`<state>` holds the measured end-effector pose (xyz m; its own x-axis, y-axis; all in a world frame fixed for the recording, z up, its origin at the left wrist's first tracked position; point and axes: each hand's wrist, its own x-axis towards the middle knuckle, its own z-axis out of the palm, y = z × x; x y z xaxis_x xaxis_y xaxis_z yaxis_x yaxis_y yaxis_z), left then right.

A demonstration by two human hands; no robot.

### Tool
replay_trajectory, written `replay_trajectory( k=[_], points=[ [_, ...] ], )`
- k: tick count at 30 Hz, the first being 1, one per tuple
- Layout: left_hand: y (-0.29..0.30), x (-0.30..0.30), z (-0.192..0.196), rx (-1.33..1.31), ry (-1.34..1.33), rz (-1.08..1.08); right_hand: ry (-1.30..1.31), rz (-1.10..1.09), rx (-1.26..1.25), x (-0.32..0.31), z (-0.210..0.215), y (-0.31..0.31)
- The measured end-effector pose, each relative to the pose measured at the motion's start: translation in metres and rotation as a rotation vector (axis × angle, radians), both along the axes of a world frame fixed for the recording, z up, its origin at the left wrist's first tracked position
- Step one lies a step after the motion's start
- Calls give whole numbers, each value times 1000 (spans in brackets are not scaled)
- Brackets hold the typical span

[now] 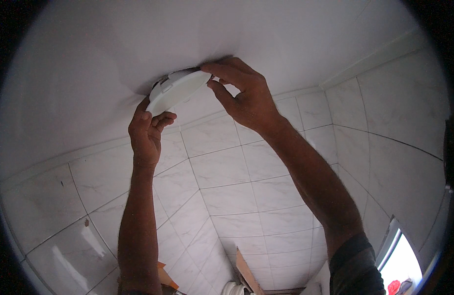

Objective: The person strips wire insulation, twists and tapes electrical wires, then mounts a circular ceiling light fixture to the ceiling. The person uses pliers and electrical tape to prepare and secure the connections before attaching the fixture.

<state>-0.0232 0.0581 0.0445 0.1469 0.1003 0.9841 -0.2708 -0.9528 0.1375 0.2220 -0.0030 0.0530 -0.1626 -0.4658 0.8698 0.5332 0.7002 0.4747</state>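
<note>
A round white recessed ceiling light (180,93) hangs tilted just under a dark hole (159,81) in the white ceiling (104,54). Its left edge is lower than its right, and a small clip shows on its rim. My left hand (147,137) pinches the lower left edge between thumb and finger, the other fingers curled beneath. At the upper right edge, my right hand (246,96) grips the rim, its index finger reaching up against the ceiling beside the hole. What lies above the light inside the hole is mostly hidden.
Marbled white tiles (227,201) cover the walls up to the ceiling trim. A bright window (401,258) stands at the lower right. Far below are a wooden board (248,273), a white coiled thing (232,288) and something orange (167,278) behind my left forearm.
</note>
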Motion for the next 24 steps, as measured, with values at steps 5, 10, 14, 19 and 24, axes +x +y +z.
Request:
replay_trajectory(
  k=[5,10,14,19,24],
  points=[
    [1,7,-3,40,-19,44,9,-27,-16,2,1,2],
    [1,14,-1,136,-17,129,-9,-90,-49,15,-9,6],
    [-3,25,-1,187,-63,205,-36,26,-90,22,-10,15],
    [-7,22,4,190,5,134,6,-3,-154,23,-5,16],
    [-9,21,0,168,-19,233,28,-220,-8,9,-11,-9]
  ],
)
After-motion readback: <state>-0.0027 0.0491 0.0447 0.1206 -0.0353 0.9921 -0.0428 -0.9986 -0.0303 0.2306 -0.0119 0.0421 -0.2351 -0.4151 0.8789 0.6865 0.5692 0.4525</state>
